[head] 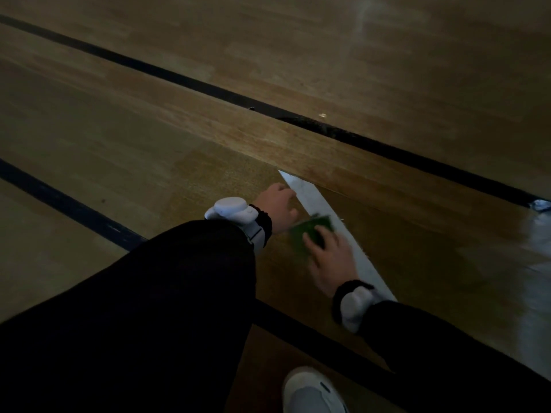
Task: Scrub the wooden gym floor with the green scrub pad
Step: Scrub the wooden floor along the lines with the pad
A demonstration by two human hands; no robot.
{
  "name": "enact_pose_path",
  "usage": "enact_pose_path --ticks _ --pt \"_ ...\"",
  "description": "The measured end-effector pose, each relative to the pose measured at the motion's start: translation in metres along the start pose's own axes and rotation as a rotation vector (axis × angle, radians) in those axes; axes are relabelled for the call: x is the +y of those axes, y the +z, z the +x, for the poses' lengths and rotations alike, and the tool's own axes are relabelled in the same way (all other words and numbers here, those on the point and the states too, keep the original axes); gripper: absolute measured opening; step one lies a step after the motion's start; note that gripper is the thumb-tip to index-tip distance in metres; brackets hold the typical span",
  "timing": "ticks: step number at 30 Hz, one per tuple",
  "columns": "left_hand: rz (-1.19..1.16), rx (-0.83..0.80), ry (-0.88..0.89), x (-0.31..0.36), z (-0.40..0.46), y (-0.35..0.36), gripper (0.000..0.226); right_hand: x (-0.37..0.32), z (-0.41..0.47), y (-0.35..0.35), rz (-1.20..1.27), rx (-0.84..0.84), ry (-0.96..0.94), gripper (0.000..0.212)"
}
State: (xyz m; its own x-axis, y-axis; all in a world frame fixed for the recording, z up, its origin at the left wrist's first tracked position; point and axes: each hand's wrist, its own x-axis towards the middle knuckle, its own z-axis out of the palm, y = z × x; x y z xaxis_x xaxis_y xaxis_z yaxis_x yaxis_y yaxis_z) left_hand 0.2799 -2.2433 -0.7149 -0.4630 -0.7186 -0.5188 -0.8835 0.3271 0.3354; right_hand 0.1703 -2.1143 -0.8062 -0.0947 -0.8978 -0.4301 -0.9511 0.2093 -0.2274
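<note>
The green scrub pad (307,232) lies flat on the wooden gym floor (149,138), right beside a white painted line (316,201). My right hand (331,257) presses down on the pad, fingers spread over its near half; the image is blurred there. My left hand (277,204) rests on the floor just left of the pad, fingers curled, nothing seen in it. Both wrists carry white devices on black straps, and both sleeves are black.
Two dark floor lines (208,87) (68,204) run diagonally across the boards. A white shoe (313,391) shows at the bottom edge. A pale, shiny patch (536,278) covers the floor at the right. The scene is dimly lit.
</note>
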Motion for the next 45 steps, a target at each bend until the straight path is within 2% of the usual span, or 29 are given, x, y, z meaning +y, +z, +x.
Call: enact_pose_path --ticks 5,6,10,14,17,23,27,30,36,45 --pt "-0.003 -0.013 -0.016 -0.001 0.002 0.000 0.051 -0.053 -0.042 0.046 -0.023 -0.157 -0.511 0.056" --pt "-0.004 -0.010 -0.016 -0.002 0.001 0.000 0.051 -0.056 -0.045 0.053 -0.062 -0.202 -0.565 0.055" --pt "-0.005 0.006 -0.027 -0.009 0.000 -0.002 0.050 -0.047 -0.031 0.043 -0.126 -0.206 -0.683 0.056" --pt "-0.003 0.014 -0.031 -0.017 0.000 -0.003 0.050 -0.019 -0.012 0.010 -0.169 -0.203 -0.562 0.058" --pt "-0.011 0.013 -0.031 -0.022 0.000 -0.002 0.049 0.012 0.001 -0.009 -0.167 -0.206 -0.342 0.062" --pt "-0.045 0.020 -0.042 -0.029 0.002 -0.003 0.049 0.051 0.030 -0.038 -0.095 0.023 0.158 0.055" --pt "-0.064 0.014 -0.028 -0.038 0.006 -0.005 0.049 0.042 0.060 -0.060 0.056 0.013 0.352 0.051" --pt "-0.074 0.027 -0.012 -0.055 0.016 -0.012 0.050 0.016 0.089 -0.080 0.127 0.021 0.334 0.048" --pt "-0.083 0.052 -0.006 -0.099 0.021 -0.052 0.051 -0.067 0.136 -0.150 0.056 0.039 0.156 0.043" --pt "-0.072 0.203 -0.020 -0.204 -0.051 -0.197 0.050 -0.236 0.137 -0.289 -0.047 0.257 0.066 0.039"
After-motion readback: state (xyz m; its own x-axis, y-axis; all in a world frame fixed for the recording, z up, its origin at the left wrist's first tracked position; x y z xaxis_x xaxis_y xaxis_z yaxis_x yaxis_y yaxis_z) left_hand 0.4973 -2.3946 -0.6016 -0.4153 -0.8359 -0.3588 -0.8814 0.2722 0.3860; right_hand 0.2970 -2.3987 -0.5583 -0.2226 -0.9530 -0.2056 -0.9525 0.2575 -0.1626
